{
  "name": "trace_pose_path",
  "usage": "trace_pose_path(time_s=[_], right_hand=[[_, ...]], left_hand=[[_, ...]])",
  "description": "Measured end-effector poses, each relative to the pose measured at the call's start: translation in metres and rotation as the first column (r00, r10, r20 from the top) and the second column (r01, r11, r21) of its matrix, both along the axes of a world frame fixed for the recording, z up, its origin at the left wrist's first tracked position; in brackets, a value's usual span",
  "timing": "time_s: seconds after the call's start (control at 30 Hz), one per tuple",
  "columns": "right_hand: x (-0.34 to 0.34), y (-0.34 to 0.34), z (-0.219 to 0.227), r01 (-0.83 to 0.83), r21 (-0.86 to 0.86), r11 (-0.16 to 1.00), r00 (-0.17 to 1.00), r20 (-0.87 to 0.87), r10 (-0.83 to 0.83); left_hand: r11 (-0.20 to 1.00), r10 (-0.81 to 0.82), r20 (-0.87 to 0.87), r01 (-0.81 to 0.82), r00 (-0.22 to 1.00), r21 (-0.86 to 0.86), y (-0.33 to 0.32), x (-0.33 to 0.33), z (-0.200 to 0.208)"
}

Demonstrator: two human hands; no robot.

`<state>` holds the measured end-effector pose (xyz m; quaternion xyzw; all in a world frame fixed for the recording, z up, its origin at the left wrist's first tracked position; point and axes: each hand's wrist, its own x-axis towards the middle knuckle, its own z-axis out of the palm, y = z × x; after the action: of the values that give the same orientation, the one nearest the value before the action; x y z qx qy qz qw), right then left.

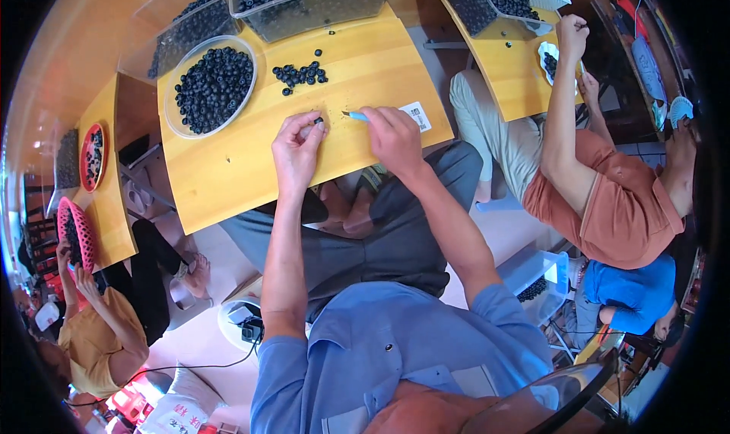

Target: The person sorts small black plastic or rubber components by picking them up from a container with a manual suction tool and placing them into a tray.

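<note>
My left hand (297, 151) is over the near part of the yellow table (365, 61). Its thumb and fingers pinch one dark, berry-like ball (318, 120). To its right, my right hand (395, 136) grips a small blue-handled tool (355, 115), its narrow tip pointing left toward the ball; I cannot make out the exact kind of tip. Dark crumbs lie on the wood by the tip. Beyond my hands is a loose group of similar balls (300, 75). A round clear bowl (249, 92), filled with more of them, stands at the left.
Large clear bins (319, 25) of dark balls line the table's far edge. A white label (416, 116) lies right of my right hand. Co-workers sit at side tables: one on the left (106, 327) by a pink basket (85, 240), another on the right (623, 198).
</note>
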<state>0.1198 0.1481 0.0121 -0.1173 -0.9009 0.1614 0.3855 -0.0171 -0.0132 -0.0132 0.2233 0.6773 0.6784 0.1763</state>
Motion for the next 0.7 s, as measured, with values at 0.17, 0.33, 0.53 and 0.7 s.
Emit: trace_pose_path(time_s=[0.17, 0.33, 0.53, 0.7], right_hand=[[0.0, -0.002, -0.003, -0.042, -0.002, 0.999, 0.999, 0.024, 0.042], [-0.002, -0.008, -0.001, -0.084, 0.037, 0.996, 0.996, 0.027, 0.083], [-0.001, -0.006, -0.002, -0.11, 0.056, 0.992, 0.993, 0.035, 0.109], [0.0, -0.006, -0.003, -0.125, 0.1, 0.987, 0.991, 0.06, 0.119]], left_hand=[[0.997, -0.049, 0.047, 0.052, 0.998, -0.054, 0.002, 0.009, 0.017], [0.997, -0.051, -0.036, 0.049, 0.998, -0.062, 0.004, 0.011, 0.021], [0.994, -0.069, -0.035, 0.066, 0.997, -0.093, 0.006, 0.013, 0.024], [0.996, -0.071, -0.066, 0.067, 0.995, -0.063, 0.004, 0.014, 0.019]])
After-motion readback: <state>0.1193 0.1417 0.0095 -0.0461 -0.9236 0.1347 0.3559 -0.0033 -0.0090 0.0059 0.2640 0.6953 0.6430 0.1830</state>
